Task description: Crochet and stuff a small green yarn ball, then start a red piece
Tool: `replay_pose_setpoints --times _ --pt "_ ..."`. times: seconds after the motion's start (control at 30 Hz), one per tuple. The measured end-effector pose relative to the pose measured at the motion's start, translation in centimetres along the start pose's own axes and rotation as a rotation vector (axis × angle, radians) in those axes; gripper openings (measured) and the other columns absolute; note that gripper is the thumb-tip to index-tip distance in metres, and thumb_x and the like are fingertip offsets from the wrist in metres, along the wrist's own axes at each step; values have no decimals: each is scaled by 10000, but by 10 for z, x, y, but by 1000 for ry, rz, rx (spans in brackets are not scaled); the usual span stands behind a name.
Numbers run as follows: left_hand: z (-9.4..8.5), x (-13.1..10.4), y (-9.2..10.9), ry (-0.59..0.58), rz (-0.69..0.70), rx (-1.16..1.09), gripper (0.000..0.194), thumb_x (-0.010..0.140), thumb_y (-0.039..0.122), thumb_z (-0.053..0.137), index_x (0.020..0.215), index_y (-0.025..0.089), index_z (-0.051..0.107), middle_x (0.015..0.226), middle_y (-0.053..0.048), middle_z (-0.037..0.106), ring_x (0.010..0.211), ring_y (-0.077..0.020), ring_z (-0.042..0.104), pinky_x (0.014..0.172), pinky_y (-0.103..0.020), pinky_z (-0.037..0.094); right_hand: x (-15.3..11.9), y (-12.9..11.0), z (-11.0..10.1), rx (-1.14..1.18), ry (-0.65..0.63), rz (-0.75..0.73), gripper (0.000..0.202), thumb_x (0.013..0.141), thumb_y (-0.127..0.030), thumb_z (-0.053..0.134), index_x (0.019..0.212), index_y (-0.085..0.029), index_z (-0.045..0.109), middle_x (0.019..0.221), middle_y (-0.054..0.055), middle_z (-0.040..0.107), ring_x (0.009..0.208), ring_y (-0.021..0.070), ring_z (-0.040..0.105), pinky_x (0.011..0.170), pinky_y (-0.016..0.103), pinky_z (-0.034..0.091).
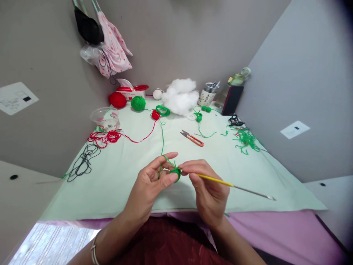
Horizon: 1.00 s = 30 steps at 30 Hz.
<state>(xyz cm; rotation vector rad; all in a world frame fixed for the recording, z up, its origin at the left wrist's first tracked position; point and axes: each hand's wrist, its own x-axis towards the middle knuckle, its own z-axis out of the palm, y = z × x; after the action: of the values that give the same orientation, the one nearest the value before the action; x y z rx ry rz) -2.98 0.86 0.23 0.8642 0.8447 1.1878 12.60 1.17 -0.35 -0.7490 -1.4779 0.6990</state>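
My left hand (150,182) pinches a small green crochet piece (175,174) between thumb and fingers, above the front of the table. Over its raised index finger runs green yarn (163,138), which leads back across the cloth. My right hand (211,189) is closed around a crochet hook (217,179) with a yellow handle. One end of the hook meets the green piece, though my fingers partly hide that tip. The other, silver hooked end points out to the right. Orange thread snips (194,139) lie beyond my hands.
Along the back stand a green yarn ball (138,103), a red yarn ball (117,99), white stuffing (180,96), a pen holder (208,95) and a phone (233,100). Red and white yarn (106,137) and black cord (84,162) lie left; green scraps (246,140) lie right.
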Motion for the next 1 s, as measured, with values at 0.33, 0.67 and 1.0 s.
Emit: replay_pose_setpoints --times 0.33,0.67,1.0 --pt "4 2 1 56 74 0 483 821 256 836 1284 296 704 898 26 655 832 -116 611 868 -257 474 1 5 1 133 -11 89 194 1004 -220 614 1004 -272 801 906 49 749 853 193 667 748 342 544" --pt "2 3 5 -127 -169 -210 600 807 285 804 1385 211 660 957 -37 683 920 -160 600 915 -282 442 5 11 1 434 53 329 156 967 -339 677 900 -235 773 817 20 696 688 145 622 670 299 532" --pt "4 2 -1 -65 -128 -161 443 786 253 831 1225 266 767 936 -17 660 802 -119 578 714 -213 447 6 8 -1 396 40 374 201 958 -388 679 858 -229 749 812 28 697 695 152 625 661 296 530"
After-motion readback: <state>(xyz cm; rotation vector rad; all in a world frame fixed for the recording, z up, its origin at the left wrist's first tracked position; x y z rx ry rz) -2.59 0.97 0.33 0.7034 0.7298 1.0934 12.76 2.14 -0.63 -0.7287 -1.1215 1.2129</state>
